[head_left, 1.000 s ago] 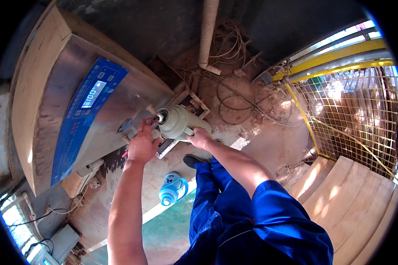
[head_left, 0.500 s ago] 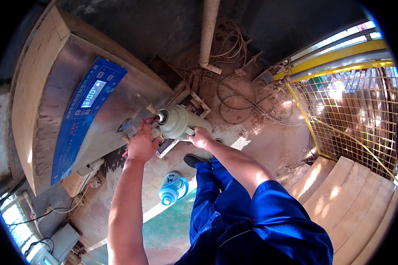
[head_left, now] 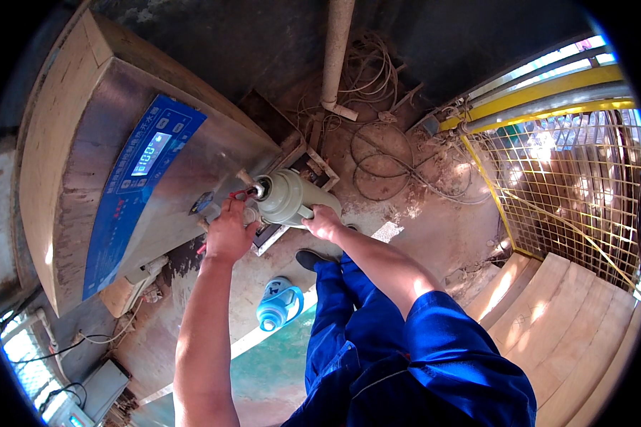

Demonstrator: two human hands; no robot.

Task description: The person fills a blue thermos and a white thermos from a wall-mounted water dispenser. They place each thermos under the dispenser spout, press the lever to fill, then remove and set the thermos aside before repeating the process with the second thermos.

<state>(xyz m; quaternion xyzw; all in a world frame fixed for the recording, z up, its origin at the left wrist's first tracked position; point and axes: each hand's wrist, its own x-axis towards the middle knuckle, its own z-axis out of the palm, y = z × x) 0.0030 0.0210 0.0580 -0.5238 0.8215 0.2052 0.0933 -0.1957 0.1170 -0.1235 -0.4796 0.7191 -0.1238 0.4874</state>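
Near the lower centre of the frame one light blue jug (head_left: 278, 304) lies on the floor by your dark shoe (head_left: 308, 259), well apart from both hands. Just above it, your right hand (head_left: 323, 222) is closed around the base of the single pale green flask (head_left: 286, 197), which sits at the middle of the frame with its mouth against the tap; keep that grip firm and the mouth squarely under the spout. Your left hand (head_left: 229, 230) is curled on the red tap lever (head_left: 239, 193), so ease it gently and watch the level. Behind stands one steel water boiler (head_left: 85, 178) with one blue control panel (head_left: 139, 185). Farther off, one vertical pipe (head_left: 337, 50) and one yellow mesh fence (head_left: 555, 185).
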